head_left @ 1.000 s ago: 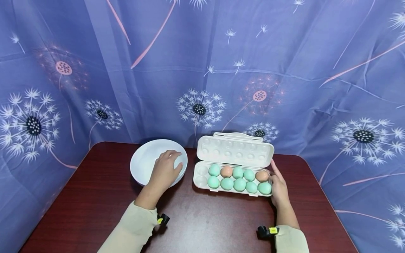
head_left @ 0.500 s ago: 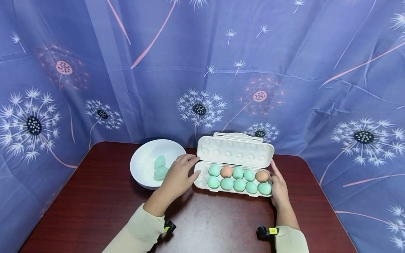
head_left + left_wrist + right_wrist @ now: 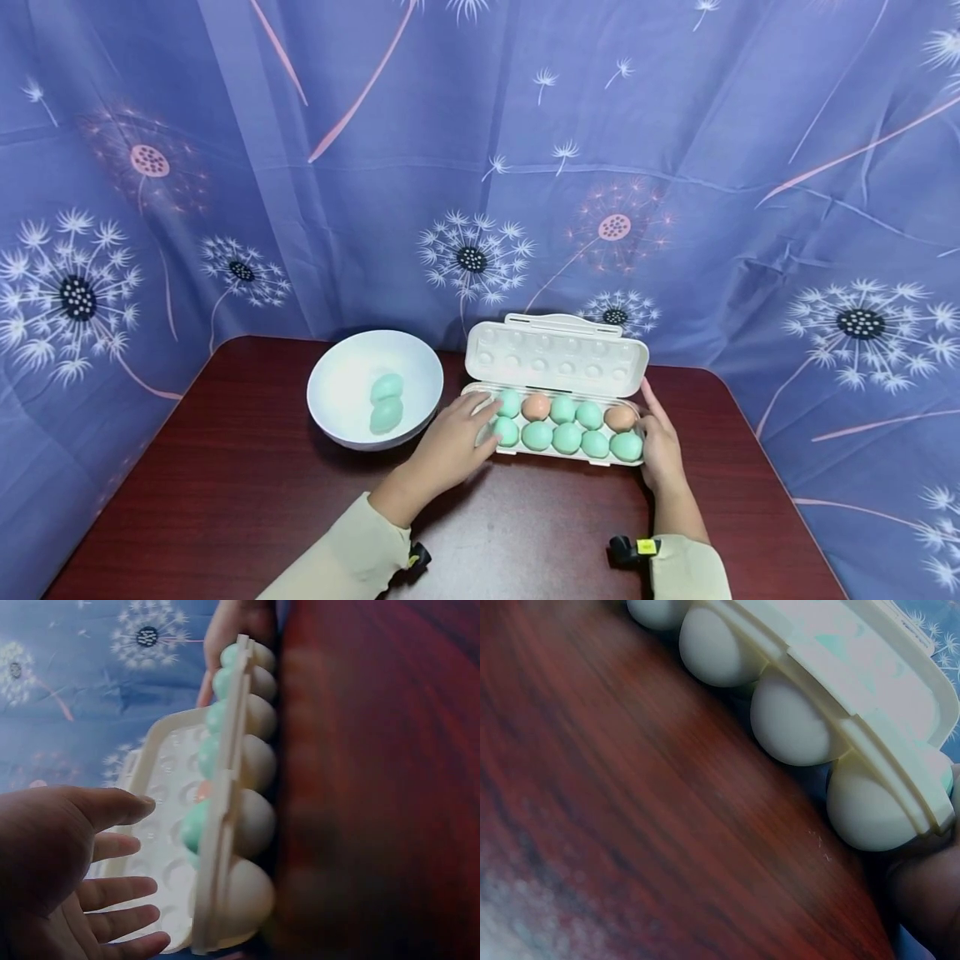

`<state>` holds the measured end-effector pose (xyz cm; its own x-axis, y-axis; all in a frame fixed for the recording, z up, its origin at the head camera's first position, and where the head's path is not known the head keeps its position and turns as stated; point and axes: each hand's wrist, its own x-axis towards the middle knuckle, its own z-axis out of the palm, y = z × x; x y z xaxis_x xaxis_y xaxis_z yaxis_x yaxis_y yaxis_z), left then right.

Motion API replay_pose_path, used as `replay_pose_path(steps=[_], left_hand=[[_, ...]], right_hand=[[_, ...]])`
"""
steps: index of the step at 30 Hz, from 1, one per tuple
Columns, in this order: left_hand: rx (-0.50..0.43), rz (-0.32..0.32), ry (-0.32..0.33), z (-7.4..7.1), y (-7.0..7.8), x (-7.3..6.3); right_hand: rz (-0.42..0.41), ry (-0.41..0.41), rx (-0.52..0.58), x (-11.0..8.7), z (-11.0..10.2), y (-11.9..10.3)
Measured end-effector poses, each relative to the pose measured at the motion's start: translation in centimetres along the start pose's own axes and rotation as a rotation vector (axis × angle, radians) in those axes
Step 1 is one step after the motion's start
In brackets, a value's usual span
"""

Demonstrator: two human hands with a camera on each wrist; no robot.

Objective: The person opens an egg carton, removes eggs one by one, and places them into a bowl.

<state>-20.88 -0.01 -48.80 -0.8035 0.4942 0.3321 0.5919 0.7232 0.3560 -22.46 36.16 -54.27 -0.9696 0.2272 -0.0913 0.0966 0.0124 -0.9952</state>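
Note:
A white egg carton [image 3: 557, 358] lies with its lid raised, holding several mint-green eggs [image 3: 567, 438] and two brown eggs, one of them a brown egg [image 3: 537, 407] in the back row. My left hand [image 3: 452, 442] hovers over the carton's left end, fingers apart and nothing in them. In the left wrist view, that hand [image 3: 67, 877] is spread beside the open carton. My right hand [image 3: 663, 446] grips the carton's right end, one finger extended beside the lid. Two green eggs rest in a white bowl, including a green egg [image 3: 387, 415] nearer me.
The white bowl [image 3: 330, 392] stands left of the carton on the dark red wooden table [image 3: 517, 533]. A blue dandelion-print curtain [image 3: 360, 208] hangs behind the table and along both sides.
My left hand has moved right, from inside the bowl to the carton's left end. Two green eggs now show in the bowl, shifting slightly. My right hand stays at the carton.

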Motion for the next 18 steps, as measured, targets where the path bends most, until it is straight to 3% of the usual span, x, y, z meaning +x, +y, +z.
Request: replay_pose_path(steps=[10, 18], left_hand=[[-0.024, -0.023, -0.069, 1.7, 0.5, 0.4], [0.013, -0.031, -0.046, 2.5, 0.9, 0.7]], right_hand=[[0.002, 0.004, 0.010, 0.0, -0.1, 0.2], [-0.013, -0.001, 0.008, -0.1, 0.0, 0.0]])
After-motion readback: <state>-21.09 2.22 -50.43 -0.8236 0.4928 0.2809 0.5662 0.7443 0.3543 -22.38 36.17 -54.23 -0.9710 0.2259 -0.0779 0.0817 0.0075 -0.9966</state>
